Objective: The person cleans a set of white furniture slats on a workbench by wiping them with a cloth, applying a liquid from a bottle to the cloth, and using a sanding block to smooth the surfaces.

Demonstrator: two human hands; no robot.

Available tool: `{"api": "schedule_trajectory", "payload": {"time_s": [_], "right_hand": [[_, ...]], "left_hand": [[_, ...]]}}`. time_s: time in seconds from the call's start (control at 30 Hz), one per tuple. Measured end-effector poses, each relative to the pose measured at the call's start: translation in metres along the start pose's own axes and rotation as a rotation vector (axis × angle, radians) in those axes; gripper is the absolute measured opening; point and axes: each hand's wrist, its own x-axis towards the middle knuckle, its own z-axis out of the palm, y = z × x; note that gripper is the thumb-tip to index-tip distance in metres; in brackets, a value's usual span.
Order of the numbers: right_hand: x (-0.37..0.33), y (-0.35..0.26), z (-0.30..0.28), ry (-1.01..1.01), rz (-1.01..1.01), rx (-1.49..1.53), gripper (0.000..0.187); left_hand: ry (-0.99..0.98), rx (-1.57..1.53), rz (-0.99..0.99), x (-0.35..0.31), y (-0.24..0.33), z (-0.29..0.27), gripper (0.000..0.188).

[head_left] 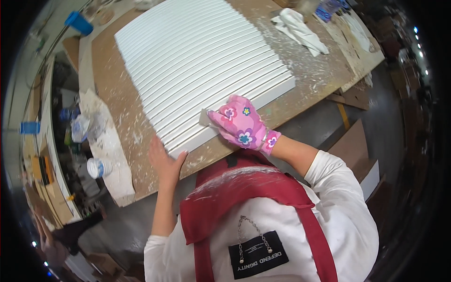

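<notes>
A row of long white grooved strips (pixel 202 61), lying side by side like a slatted panel, covers the middle of a brown board-topped table (pixel 112 84). My right hand (pixel 242 123), in a pink flowered glove, is closed on a small pale pad (pixel 205 118) at the nearest strip. Whether the pad is sandpaper, a sponge or cloth cannot be made out. My bare left hand (pixel 165 157) rests against the near left corner of the strips, its thumb spread from the fingers along the strip ends. Part of its fingers is hidden from view.
A crumpled white cloth (pixel 300 30) lies at the far right of the table. On the left stand a white tub (pixel 98 168) on stained paper (pixel 112 150) and a blue cup (pixel 78 22). Brown panels (pixel 352 145) lean right of me. Another person (pixel 56 244) is at lower left.
</notes>
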Motion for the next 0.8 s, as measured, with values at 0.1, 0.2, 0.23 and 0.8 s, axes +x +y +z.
{"api": "schedule_trajectory", "payload": {"time_s": [0.1, 0.2, 0.23, 0.8], "right_hand": [[-0.032, 0.083, -0.024, -0.075, 0.242, -0.359, 0.025], [-0.084, 0.19, -0.072, 0.125, 0.625, -0.461, 0.033], [-0.108, 0.212, -0.075, 0.208, 0.673, -0.402, 0.037], [0.078, -0.065, 0.054, -0.049, -0.258, 0.028, 0.038]], "left_hand": [[-0.004, 0.021, 0.026, 0.001, 0.002, -0.001, 0.096], [-0.01, 0.009, 0.033, 0.002, 0.007, 0.0, 0.094], [-0.015, 0.011, 0.049, 0.006, 0.009, 0.002, 0.094], [-0.046, 0.003, 0.003, 0.003, 0.008, -0.006, 0.101]]}}
